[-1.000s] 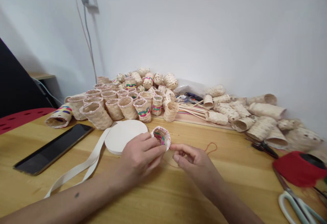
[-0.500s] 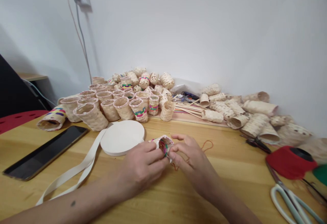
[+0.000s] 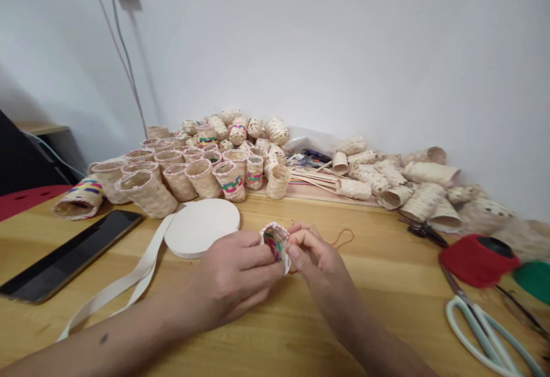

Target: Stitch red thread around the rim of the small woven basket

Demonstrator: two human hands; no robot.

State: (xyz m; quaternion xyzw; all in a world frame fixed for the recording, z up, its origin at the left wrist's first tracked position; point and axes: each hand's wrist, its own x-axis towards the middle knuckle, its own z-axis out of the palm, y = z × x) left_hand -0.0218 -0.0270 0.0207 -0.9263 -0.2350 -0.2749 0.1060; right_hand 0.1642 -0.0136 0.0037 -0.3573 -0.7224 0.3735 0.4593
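A small woven basket [image 3: 277, 231] with a white trimmed rim and red stitching is tilted with its mouth toward me; pink and green strips show inside. My left hand [image 3: 240, 277] is closed around its left side. At the right edge of the rim, my right hand [image 3: 320, 256] is closed, thumb and forefinger pinched together. Whatever lies between those fingertips is too small to make out. Orange-red thread [image 3: 345, 237] lies on the table behind my right hand, and a bit of it shows under the basket.
A roll of white tape [image 3: 201, 228] trails its loose end toward me, beside a phone [image 3: 71, 255]. Several woven baskets [image 3: 204, 179] stand behind, with untrimmed ones [image 3: 425, 202] piled right. Scissors [image 3: 481, 322], a red spool [image 3: 475, 262] and a green spool [image 3: 535, 279] lie at right.
My right hand's fingers have drawn in from spread to a pinch at the basket's rim. The basket's mouth has turned slightly more toward me. The view has shifted a little.
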